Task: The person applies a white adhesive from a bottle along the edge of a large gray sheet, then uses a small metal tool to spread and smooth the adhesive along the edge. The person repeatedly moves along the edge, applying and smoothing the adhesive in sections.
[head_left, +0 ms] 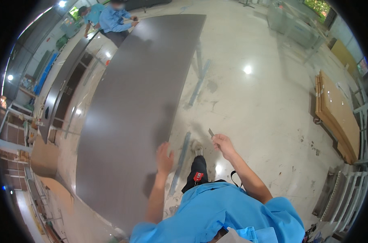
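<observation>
Panel: large dark grey board (131, 105), centre-left of frame, lying flat on trestles.
Left hand (164, 158): fingers spread flat on the panel's near right edge.
Right hand (222, 143): fingers pinched on a small blade (211, 132).
Handling: likely heavy, stiff, smooth-faced; grip along the long edges.

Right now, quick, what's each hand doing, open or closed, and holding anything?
Left hand: open, flat on the edge of the large grey panel.
Right hand: closed, pinching a small thin tool; its kind cannot be told.
</observation>
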A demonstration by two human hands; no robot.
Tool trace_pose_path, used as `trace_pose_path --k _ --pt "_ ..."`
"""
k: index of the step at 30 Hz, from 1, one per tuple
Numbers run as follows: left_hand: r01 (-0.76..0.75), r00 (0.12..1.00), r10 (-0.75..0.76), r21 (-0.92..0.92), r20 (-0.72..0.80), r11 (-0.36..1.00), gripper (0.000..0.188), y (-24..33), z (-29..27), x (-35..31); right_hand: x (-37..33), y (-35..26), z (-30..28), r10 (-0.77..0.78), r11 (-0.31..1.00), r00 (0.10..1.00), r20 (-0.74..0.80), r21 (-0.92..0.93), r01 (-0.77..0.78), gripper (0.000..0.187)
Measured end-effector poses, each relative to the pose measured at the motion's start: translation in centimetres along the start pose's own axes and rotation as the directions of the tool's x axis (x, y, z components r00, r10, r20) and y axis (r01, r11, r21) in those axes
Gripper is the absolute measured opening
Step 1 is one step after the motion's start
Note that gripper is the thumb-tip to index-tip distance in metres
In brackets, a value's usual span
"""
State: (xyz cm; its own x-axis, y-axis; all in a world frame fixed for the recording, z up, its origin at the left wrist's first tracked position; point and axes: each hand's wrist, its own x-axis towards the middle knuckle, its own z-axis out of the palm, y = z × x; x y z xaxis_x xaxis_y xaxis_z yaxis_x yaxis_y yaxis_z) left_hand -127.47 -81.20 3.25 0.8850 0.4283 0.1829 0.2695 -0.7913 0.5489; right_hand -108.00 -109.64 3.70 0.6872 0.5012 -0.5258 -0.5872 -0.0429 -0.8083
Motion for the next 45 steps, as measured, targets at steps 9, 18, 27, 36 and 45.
trace_pose_path --k 9,18,27,36,45 --pt "-0.242 0.950 0.150 0.342 0.273 0.908 0.053 -3.1 9.7 31.2 15.3 -8.5 -7.7 0.202 0.947 0.964 -0.172 0.285 -0.147 0.026" --pt "-0.311 0.922 0.226 0.253 0.315 0.916 0.053 0.9 17.4 54.2 33.7 -26.1 -11.7 -0.220 0.975 0.889 -0.401 -0.058 0.215 0.023" --pt "-0.123 0.965 0.049 0.282 0.257 0.951 0.055 1.8 20.7 73.7 71.9 -47.4 -14.0 -0.498 0.836 0.847 -0.187 -0.362 0.412 0.034" --pt "0.009 0.985 -0.055 0.276 0.163 0.961 0.054 1.1 20.3 77.2 102.1 -62.3 -16.3 -0.760 0.536 0.618 -0.205 -0.735 0.415 0.033" --pt "0.035 0.982 -0.090 0.306 0.166 0.951 0.052 0.7 21.1 77.4 104.5 -61.6 -17.7 -0.805 0.356 0.591 0.043 -0.763 0.540 0.027"
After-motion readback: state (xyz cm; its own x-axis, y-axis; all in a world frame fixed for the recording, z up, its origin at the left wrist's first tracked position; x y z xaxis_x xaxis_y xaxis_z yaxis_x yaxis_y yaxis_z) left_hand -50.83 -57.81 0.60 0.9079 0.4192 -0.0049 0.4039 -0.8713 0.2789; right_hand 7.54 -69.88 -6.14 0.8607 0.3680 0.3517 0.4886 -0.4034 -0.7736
